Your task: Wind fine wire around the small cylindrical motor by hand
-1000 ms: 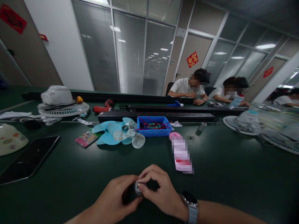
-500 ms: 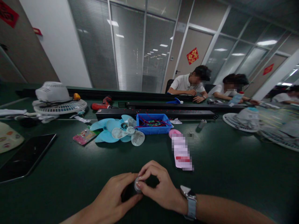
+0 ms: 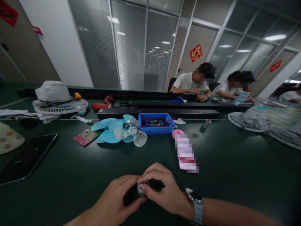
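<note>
Both of my hands meet low in the middle of the view over a dark green table (image 3: 70, 175). My left hand (image 3: 117, 201) wraps around a small dark cylindrical part (image 3: 131, 197) with a silvery round end. My right hand (image 3: 162, 191), with a watch on its wrist, pinches that silvery end (image 3: 141, 187) with thumb and fingertips. Most of the part is hidden by my fingers.
Light blue fan blades (image 3: 110, 131) and clear fan blades (image 3: 138, 138) lie beside a blue bin (image 3: 156, 128) of wires. A dark tablet (image 3: 25, 157) lies left, white fan grilles (image 3: 61, 105) at far left and right (image 3: 244, 121). A pink object (image 3: 185, 152) lies ahead. Other people sit across the benches.
My hands stay together on the small part, with my right fingers shifting slightly on its end. The view has tipped a little.
</note>
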A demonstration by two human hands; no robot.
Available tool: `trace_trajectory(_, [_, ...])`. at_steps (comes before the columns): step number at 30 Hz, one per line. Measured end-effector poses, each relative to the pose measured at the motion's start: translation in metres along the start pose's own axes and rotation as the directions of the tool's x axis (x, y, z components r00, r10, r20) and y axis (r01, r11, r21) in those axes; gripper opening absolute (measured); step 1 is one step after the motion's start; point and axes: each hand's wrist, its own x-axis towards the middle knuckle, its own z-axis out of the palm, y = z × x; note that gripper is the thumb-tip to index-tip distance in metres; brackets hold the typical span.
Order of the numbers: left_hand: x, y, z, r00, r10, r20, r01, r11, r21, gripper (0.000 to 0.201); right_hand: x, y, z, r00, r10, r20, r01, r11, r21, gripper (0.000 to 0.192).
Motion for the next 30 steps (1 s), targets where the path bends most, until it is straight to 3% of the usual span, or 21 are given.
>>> trace_trajectory(11, [-0.0018,-0.0039,0.0039,1.000,0.005,-0.019,-0.005,1.000,0.005,0.020,-0.0010,-0.0003,-0.0004,1.000,0.001,-0.015,0.000,1.000,0.031,0.002])
trace_trajectory(17, [-0.0015,-0.0028,0.0041,1.000,0.001,-0.028,0.001,0.999,0.052,0.007,0.0015,-0.0025,-0.0015,0.999,0.032,-0.010,-0.031,0.996,0.081,0.006])
trace_trajectory(30, [-0.0003,-0.0006,0.0029,1.000,0.001,-0.019,0.000,0.999,0.044,0.006,0.0038,0.0000,0.0001,0.999,0.048,-0.007,-0.047,0.992,0.117,0.015])
